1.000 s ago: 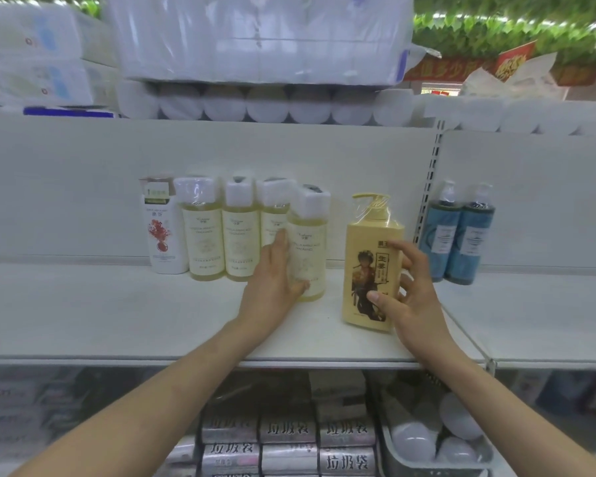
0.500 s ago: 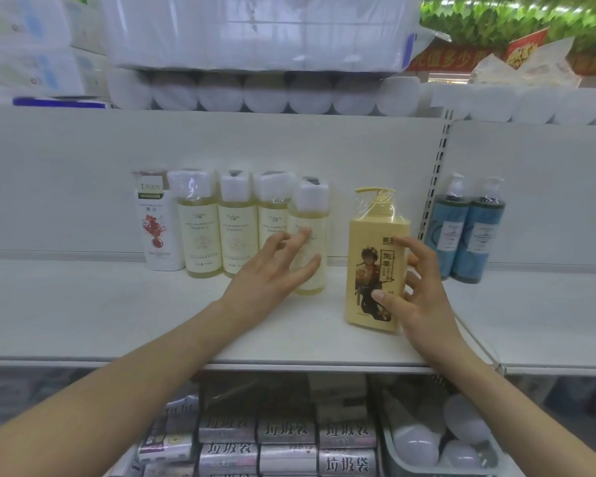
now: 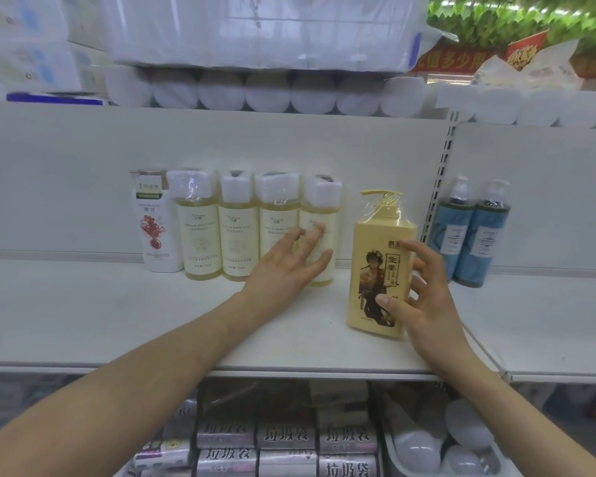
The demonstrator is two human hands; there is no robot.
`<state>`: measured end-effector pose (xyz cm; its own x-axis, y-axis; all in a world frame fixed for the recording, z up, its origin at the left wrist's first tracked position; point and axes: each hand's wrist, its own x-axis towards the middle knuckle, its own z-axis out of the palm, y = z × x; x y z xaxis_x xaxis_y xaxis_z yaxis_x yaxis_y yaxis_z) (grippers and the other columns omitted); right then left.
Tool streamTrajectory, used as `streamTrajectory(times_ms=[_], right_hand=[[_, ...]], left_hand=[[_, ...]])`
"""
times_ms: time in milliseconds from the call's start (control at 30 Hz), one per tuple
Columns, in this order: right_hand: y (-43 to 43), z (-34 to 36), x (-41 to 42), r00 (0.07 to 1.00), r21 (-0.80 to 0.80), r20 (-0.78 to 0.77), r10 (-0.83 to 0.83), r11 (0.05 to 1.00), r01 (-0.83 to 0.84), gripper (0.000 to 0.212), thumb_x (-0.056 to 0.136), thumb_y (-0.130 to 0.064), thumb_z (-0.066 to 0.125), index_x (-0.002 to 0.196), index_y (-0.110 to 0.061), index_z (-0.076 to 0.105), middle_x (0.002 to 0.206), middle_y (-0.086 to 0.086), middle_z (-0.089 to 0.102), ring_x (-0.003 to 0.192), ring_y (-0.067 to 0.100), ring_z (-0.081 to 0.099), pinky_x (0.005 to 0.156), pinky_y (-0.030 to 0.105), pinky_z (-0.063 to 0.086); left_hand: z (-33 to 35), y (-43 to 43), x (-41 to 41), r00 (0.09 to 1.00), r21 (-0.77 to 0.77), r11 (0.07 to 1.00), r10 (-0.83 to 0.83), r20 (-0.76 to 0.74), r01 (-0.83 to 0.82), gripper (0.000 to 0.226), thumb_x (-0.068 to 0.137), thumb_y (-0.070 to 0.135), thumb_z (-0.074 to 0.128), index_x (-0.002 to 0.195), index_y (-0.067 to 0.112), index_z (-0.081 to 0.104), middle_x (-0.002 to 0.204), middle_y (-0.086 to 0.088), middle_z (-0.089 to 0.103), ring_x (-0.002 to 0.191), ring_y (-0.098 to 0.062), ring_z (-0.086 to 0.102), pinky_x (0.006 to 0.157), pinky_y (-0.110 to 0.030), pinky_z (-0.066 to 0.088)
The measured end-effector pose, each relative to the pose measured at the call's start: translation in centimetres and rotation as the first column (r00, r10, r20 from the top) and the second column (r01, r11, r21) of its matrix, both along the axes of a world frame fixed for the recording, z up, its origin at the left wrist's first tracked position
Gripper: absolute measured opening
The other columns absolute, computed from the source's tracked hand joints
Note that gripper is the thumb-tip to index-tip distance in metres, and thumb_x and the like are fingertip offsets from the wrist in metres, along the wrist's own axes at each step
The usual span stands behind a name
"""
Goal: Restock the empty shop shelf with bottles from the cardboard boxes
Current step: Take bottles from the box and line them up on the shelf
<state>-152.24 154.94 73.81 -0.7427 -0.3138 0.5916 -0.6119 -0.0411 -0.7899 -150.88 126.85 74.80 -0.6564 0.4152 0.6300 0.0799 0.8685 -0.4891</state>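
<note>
A row of pale yellow clear bottles with white wrapped caps stands at the back of the white shelf (image 3: 100,315). The rightmost one (image 3: 320,208) stands in line with the others. My left hand (image 3: 286,266) lies in front of it with straight fingers, the fingertips over its label. A yellow pump bottle (image 3: 375,270) with a drawn figure on its label stands nearer the shelf's front. My right hand (image 3: 424,297) holds its right side, thumb on the front and fingers curled behind.
A white bottle with a red print (image 3: 154,228) stands at the row's left end. Two blue pump bottles (image 3: 472,235) stand on the neighbouring shelf bay at right. Toilet paper packs (image 3: 265,32) fill the shelf above. Wrapped rolls and a grey bin sit below.
My left hand let go of the rightmost clear bottle after pushing it back into the row, and its fingers have straightened. My right hand stays on the yellow pump bottle.
</note>
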Motion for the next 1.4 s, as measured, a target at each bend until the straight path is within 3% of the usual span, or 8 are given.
streamTrajectory(times_ms=[233,533,833,900,1000,1100,1267,1400], right_hand=[[0.1,0.0,0.4,1.000,0.010,-0.002,-0.011,1.000,0.011,0.088,0.088,0.009,0.076,0.145,-0.050,0.045,0.138,-0.027,0.052,0.122,0.005,0.063,0.090,0.032,0.064],[-0.1,0.4,0.9,1.000,-0.006,0.001,-0.017,1.000,0.017,0.089,0.087,0.012,0.075,0.138,-0.056,0.048,0.140,-0.023,0.051,0.121,0.007,0.064,0.090,0.036,0.064],[0.2,0.6,2.0,1.000,-0.005,-0.016,-0.019,1.000,0.019,0.088,0.087,0.012,0.075,0.138,-0.055,0.050,0.141,-0.026,0.050,0.121,0.003,0.063,0.087,0.028,0.063],[0.2,0.7,2.4,1.000,0.005,-0.015,-0.008,1.000,0.009,0.086,0.089,0.010,0.075,0.138,-0.056,0.049,0.139,-0.031,0.050,0.121,0.000,0.062,0.085,0.024,0.062],[-0.3,1.2,3.1,0.999,-0.005,-0.025,0.020,1.000,-0.020,0.085,0.089,0.010,0.075,0.139,-0.054,0.048,0.135,-0.037,0.050,0.120,-0.004,0.062,0.082,0.017,0.059],[-1.6,1.8,3.8,0.997,-0.024,-0.030,0.068,0.997,-0.069,0.084,0.088,0.012,0.075,0.143,-0.044,0.047,0.133,-0.033,0.054,0.119,0.003,0.065,0.084,0.021,0.060],[-4.8,2.4,5.5,0.981,-0.053,-0.032,0.193,0.979,-0.195,0.083,0.089,0.011,0.075,0.147,-0.040,0.044,0.129,-0.032,0.060,0.117,0.006,0.068,0.084,0.026,0.063],[-8.9,2.3,7.2,0.958,-0.016,-0.037,0.286,0.958,-0.287,0.084,0.091,0.009,0.074,0.147,-0.044,0.041,0.134,-0.026,0.056,0.119,0.007,0.067,0.085,0.025,0.062]], left_hand=[[0.4,0.6,-0.8,0.997,0.415,0.907,-0.068,-0.029,0.074,0.088,0.073,0.019,0.095,0.152,0.011,0.057,0.162,-0.029,0.039,0.136,-0.047,0.045,0.110,-0.055,0.049],[0.6,1.8,-1.4,0.999,0.441,0.896,-0.034,-0.029,0.043,0.087,0.072,0.012,0.094,0.150,0.002,0.056,0.159,-0.034,0.041,0.139,-0.050,0.050,0.115,-0.054,0.047],[1.2,2.7,-0.2,0.996,0.504,0.863,-0.043,0.072,0.001,0.084,0.088,0.021,0.086,0.159,0.004,0.044,0.169,-0.027,0.027,0.151,-0.045,0.035,0.125,-0.052,0.035],[1.2,2.8,1.0,0.984,0.626,0.779,-0.142,0.111,0.042,0.072,0.098,0.029,0.076,0.158,0.008,0.043,0.164,-0.016,0.036,0.146,-0.033,0.041,0.123,-0.050,0.039],[1.8,3.1,4.0,0.878,0.894,0.447,-0.438,0.192,0.028,0.054,0.102,0.055,0.062,0.146,0.023,0.057,0.136,0.010,0.063,0.122,-0.006,0.061,0.107,-0.044,0.054],[2.5,3.9,7.2,0.765,0.976,0.206,-0.616,0.189,-0.075,0.056,0.097,0.067,0.062,0.141,0.033,0.062,0.134,0.015,0.070,0.125,-0.008,0.067,0.109,-0.045,0.055],[3.9,3.1,10.9,0.791,0.995,0.022,-0.604,0.093,-0.101,0.076,0.083,0.051,0.086,0.149,0.032,0.054,0.135,0.012,0.071,0.121,-0.012,0.071,0.108,-0.047,0.057],[4.2,0.5,13.5,0.858,0.995,-0.078,-0.513,0.012,-0.061,0.065,0.076,0.042,0.094,0.133,0.029,0.065,0.124,0.008,0.077,0.114,-0.017,0.075,0.103,-0.049,0.060]])
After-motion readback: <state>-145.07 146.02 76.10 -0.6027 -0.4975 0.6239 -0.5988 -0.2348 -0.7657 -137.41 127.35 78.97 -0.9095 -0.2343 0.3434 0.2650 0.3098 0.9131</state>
